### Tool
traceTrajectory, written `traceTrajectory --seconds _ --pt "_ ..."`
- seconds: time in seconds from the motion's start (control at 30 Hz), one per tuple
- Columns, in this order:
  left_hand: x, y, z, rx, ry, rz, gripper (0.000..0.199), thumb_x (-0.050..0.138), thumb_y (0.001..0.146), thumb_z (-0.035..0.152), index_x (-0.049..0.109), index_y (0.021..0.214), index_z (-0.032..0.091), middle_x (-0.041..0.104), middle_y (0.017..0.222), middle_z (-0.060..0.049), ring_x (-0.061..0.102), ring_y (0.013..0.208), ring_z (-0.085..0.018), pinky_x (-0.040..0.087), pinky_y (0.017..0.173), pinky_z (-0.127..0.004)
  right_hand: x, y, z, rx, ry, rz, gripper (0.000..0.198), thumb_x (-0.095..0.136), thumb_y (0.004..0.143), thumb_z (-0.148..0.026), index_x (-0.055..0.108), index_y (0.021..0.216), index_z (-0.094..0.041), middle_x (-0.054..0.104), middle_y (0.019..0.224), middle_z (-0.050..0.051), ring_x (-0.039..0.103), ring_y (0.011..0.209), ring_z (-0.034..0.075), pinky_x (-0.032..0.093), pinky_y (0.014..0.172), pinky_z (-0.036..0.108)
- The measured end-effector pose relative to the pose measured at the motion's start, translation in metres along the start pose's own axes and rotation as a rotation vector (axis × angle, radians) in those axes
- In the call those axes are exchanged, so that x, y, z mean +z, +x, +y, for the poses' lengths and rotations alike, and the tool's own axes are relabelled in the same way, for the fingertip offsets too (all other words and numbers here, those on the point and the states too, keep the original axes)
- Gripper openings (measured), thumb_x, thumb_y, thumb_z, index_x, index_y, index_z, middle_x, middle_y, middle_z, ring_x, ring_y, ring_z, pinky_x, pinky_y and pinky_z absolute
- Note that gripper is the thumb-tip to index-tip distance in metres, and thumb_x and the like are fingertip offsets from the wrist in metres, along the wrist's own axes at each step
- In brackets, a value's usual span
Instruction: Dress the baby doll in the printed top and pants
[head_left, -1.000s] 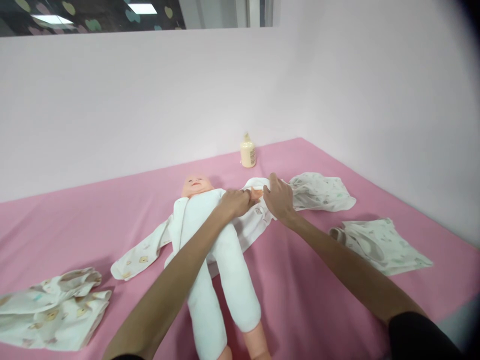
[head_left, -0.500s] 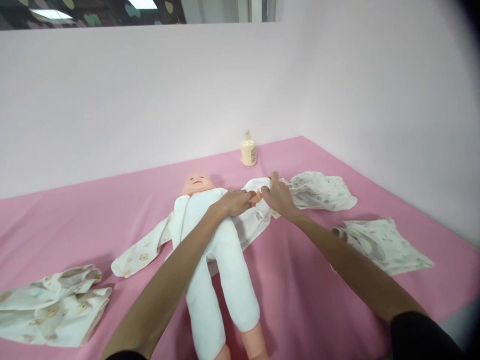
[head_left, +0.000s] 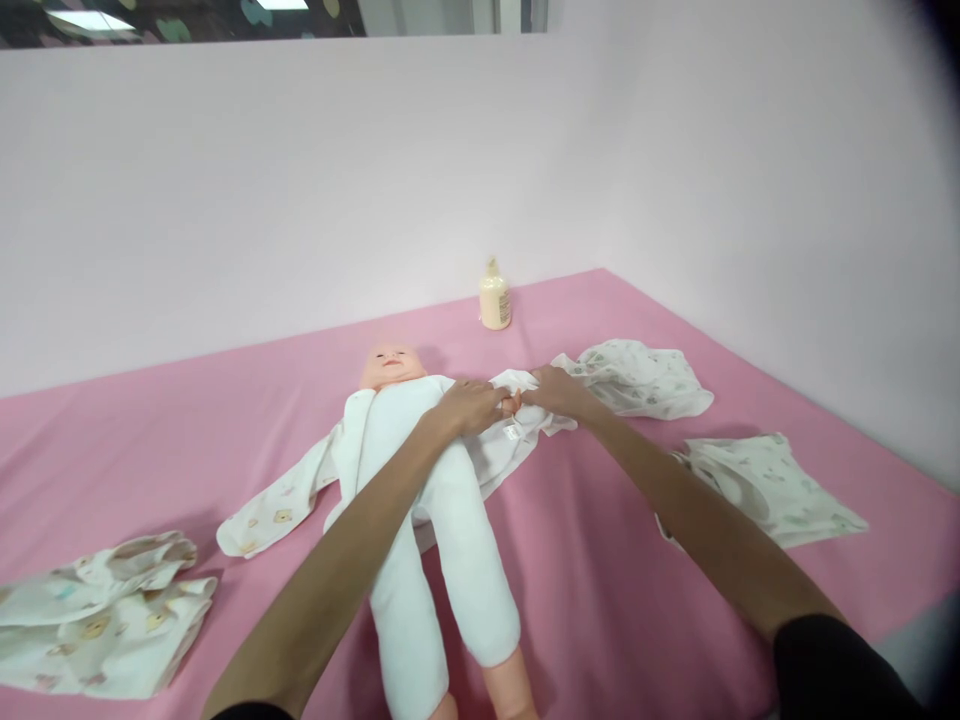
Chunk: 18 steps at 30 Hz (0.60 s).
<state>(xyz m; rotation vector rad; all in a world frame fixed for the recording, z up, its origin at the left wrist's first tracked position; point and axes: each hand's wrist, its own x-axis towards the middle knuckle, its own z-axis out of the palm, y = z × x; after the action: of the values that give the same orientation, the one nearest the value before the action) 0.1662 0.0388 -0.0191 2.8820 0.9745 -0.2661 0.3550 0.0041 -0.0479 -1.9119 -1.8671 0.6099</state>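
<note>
A baby doll (head_left: 394, 425) with a white cloth body lies on its back, its head toward the wall. One of its arms is inside the printed sleeve of a white baby shirt (head_left: 499, 460) spread beneath it. My left hand (head_left: 472, 405) reaches across the doll's chest, its fingers closed around the doll's other arm near the small hand (head_left: 511, 403). At the bunched shirt fabric beside that small hand, my right hand (head_left: 559, 390) pinches the cloth. Its fingertips almost meet those of my left hand.
A pump bottle (head_left: 495, 300) stands near the wall on the pink sheet (head_left: 600, 600). Crumpled printed baby clothing (head_left: 645, 380) lies at the right, with a folded piece (head_left: 776, 490) nearer. More folded bear-print clothing (head_left: 112, 620) is at the left front. White walls border the back and right.
My right hand has come slightly lower and flatter, and the shirt fabric around the doll's hand has bunched up. My left hand stays on the doll's arm.
</note>
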Motion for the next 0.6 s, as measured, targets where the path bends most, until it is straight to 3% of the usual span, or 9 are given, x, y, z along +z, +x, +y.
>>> traceTrajectory --seconds 0.23,0.37,0.6 --pt "0.003 0.002 -0.001 -0.009 0.022 0.026 0.03 0.035 0.096 0.036 0.059 0.108 0.023 0.07 0.108 -0.008 0.064 0.101 -0.026 0.041 0.085 -0.036 0.01 0.005 -0.003 -0.042 -0.166 0.141 0.01 0.054 0.081 -0.028 0.054 0.079 -0.018 0.067 0.092 0.013 0.059 0.088 0.026 0.036 0.07 0.031" --pt "0.005 0.004 0.001 -0.052 0.068 0.021 0.03 0.035 0.096 0.033 0.062 0.103 0.021 0.07 0.104 -0.009 0.065 0.099 -0.026 0.042 0.084 -0.036 0.011 0.001 -0.013 -0.024 -0.178 0.255 0.011 0.05 0.083 -0.03 0.048 0.079 -0.02 0.063 0.08 0.007 0.055 0.075 0.021 0.034 0.064 0.03" --pt "0.01 0.009 -0.001 -0.062 0.136 0.081 0.035 0.035 0.097 0.034 0.065 0.102 0.017 0.069 0.112 -0.013 0.064 0.105 -0.028 0.042 0.087 -0.039 0.008 -0.009 -0.031 -0.052 0.046 0.317 0.022 0.053 0.077 -0.029 0.034 0.069 -0.023 0.049 0.063 -0.002 0.04 0.059 0.015 0.025 0.053 0.028"
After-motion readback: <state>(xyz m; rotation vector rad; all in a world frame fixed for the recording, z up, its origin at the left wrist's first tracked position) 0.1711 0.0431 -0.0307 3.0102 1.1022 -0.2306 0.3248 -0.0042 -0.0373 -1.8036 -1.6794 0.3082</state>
